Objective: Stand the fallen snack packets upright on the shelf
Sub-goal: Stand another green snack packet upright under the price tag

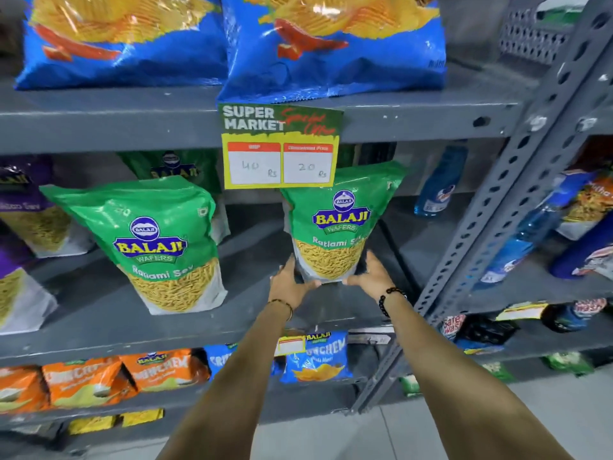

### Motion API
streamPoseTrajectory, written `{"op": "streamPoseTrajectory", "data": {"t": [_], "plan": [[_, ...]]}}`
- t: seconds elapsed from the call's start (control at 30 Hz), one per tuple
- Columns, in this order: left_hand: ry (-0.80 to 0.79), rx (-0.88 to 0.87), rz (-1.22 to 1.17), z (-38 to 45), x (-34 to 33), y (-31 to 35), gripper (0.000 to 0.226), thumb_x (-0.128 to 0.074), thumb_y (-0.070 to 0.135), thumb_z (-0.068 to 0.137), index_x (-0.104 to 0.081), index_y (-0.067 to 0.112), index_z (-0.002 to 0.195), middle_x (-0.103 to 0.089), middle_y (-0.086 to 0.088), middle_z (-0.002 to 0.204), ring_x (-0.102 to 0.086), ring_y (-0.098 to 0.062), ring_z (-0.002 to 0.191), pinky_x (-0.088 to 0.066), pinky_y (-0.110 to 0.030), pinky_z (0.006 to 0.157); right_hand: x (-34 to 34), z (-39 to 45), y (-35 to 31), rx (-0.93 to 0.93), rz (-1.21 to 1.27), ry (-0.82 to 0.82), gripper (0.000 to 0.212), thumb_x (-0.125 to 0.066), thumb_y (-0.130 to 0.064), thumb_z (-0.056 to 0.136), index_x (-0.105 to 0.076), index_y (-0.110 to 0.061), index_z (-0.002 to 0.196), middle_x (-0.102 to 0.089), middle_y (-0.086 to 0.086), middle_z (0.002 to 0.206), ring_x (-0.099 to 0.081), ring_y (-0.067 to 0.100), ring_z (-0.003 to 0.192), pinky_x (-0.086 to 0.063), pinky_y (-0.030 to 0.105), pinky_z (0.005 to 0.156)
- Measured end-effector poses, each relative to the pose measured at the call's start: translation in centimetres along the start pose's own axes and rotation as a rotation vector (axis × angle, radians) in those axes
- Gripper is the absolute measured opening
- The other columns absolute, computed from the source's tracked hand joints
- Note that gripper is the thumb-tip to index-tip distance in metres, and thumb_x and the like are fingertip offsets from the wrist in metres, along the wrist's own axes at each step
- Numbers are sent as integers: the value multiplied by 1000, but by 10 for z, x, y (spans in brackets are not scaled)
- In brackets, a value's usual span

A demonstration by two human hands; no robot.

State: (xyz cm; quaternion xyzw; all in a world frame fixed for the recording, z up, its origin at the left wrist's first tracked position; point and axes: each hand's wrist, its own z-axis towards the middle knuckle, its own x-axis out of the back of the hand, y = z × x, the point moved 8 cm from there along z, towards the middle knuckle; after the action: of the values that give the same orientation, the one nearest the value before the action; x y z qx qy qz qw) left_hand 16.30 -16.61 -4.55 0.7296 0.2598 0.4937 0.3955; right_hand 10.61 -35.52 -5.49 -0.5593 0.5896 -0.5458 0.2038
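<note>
Both hands, the left hand (pixel 292 283) and right hand (pixel 371 273), clasp the green packet's (pixel 335 224) base; press it flat onto the shelf (pixel 99 307), then let go gently.

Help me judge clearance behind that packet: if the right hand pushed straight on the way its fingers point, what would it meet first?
The right hand already presses the green Ratlami Sev packet at its lower right edge. Beyond that, probably bare shelf, though depth is unclear.

price tag (pixel 280 147), blue bottle (pixel 439 184), perforated upright (pixel 497 207)
</note>
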Motion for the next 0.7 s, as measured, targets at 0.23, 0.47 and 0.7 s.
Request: {"op": "streamPoseTrajectory", "data": {"t": [0.23,0.47,0.7], "plan": [[67,-11,-31,-9,5,-3,65,-78,15,71,-47,11,128,-59,-13,130,-51,-32,121,-40,-45,106,-6,1,6,7,56,-22,99,-80,-8,65,-23,-14,146,-27,8,155,-26,25,142,-27,43,115],[86,-5,-23,-24,10,-14,65,-79,10,68,-49,11,126,-62,-14,125,-55,-32,116,-36,-49,109,-7,-12,6,127,64,-24,85,-76,4,63,-38,-14,137,-49,7,141,-42,19,131,-32,34,108],[88,2,-32,-30,11,-12,62,-79,11,69,-49,11,123,-63,-13,125,-56,-31,115,-42,-48,106,-3,-20,8,152,72,-4,76,-77,4,65,-45,-10,132,-54,11,135,-48,22,126,-37,38,108]]}}
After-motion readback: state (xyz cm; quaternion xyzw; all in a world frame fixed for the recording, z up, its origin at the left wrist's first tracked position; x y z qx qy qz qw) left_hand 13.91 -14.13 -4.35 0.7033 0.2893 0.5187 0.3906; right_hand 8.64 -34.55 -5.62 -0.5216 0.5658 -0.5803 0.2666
